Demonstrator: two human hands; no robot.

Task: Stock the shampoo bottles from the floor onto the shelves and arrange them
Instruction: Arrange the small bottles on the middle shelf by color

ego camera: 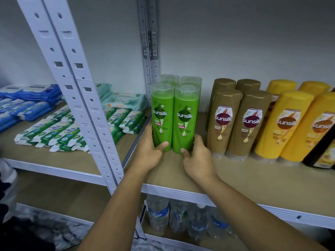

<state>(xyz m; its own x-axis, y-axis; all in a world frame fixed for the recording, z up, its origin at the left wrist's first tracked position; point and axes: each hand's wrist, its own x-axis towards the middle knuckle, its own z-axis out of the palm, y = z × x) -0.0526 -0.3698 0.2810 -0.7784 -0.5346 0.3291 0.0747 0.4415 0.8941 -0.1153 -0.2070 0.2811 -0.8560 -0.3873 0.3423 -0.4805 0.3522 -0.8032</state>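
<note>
Two green Sunsilk shampoo bottles stand upright side by side at the left end of the wooden shelf, with two more green bottles behind them. My left hand grips the base of the left green bottle, thumb across its front. My right hand grips the base of the right green bottle, thumb on its front. Both bottles rest on the shelf board.
Brown-gold Sunsilk bottles and yellow ones stand to the right, a dark bottle at the far right. A white slotted upright divides off a left shelf with wipe packs. Water bottles sit on the shelf below.
</note>
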